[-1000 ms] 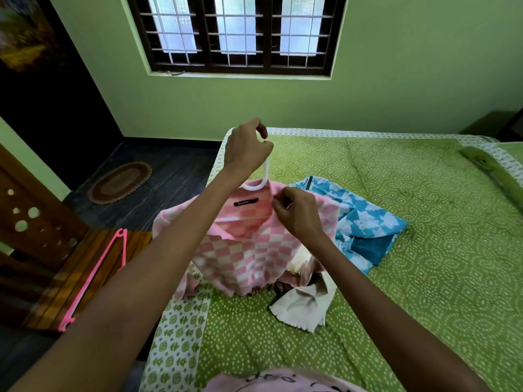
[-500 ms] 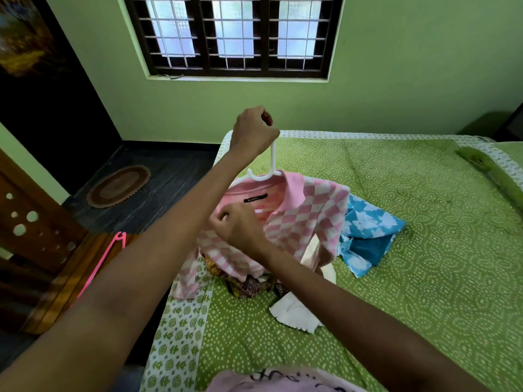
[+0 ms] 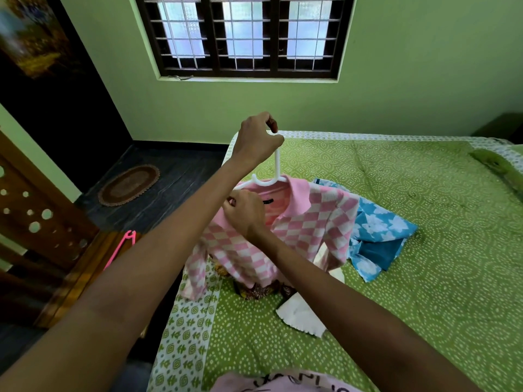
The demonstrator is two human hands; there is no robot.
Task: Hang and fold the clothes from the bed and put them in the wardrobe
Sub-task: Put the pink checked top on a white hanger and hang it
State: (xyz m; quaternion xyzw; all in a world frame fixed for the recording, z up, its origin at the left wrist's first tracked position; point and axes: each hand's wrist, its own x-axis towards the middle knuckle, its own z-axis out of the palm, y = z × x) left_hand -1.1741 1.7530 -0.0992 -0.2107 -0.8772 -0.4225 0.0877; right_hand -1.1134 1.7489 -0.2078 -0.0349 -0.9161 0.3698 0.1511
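A pink-and-white checked shirt (image 3: 308, 222) hangs on a white hanger (image 3: 276, 171) above the green bedspread (image 3: 424, 278). My left hand (image 3: 259, 140) grips the hanger's hook from above. My right hand (image 3: 244, 212) pinches the shirt's collar at its left shoulder, by the hanger's left arm. The shirt's lower hem rests on a small pile of clothes: a blue-and-white garment (image 3: 376, 239), a brown patterned cloth (image 3: 259, 291) and a white cloth (image 3: 304, 315).
A pink hanger (image 3: 120, 247) lies on a wooden surface left of the bed. A brown oval mat (image 3: 128, 185) lies on the dark floor. A window is in the green wall beyond. A pillow (image 3: 498, 165) sits at the far right.
My left hand has lifted the hanger higher. My right hand moved from the shirt's right shoulder across to its left shoulder, and the right side of the shirt now sits on the hanger.
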